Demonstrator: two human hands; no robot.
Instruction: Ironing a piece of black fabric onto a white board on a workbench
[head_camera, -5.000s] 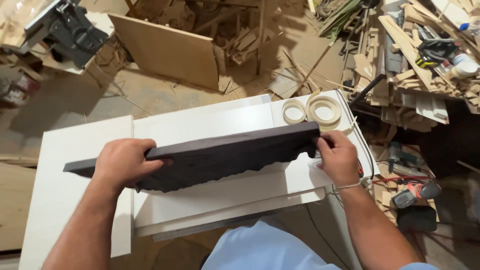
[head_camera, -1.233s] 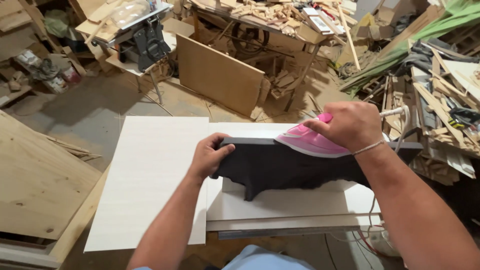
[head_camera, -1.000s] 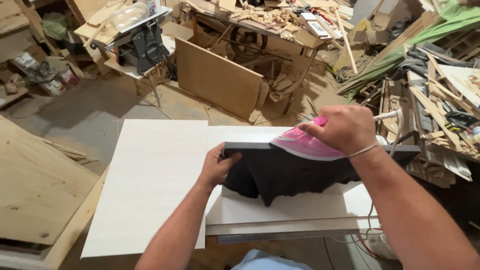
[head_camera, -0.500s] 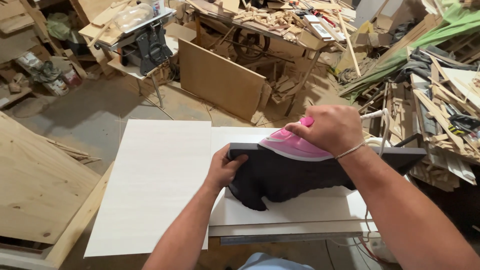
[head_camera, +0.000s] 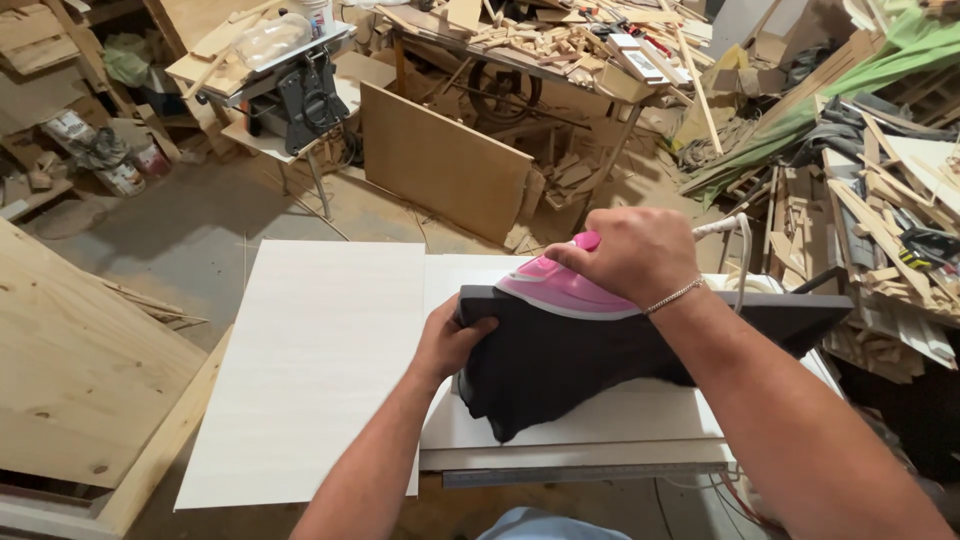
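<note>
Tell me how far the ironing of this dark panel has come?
Done: cannot tell. In hand: right hand presses the pink iron on the upper edge of the dark panel, near its left end; left hand grips that end. Left: the edge toward the right.

A dusty concrete floor (head_camera: 190, 215) lies between a cluttered workbench (head_camera: 520, 50) and heaped wood offcuts (head_camera: 880, 210).

A white workbench (head_camera: 560, 430) bears a white panel (head_camera: 320, 370) and a dark board (head_camera: 560, 360).

A table saw (head_camera: 295, 95) stands behind a leaning board (head_camera: 440, 160), beside a scrap-strewn workbench (head_camera: 520, 45)
</note>
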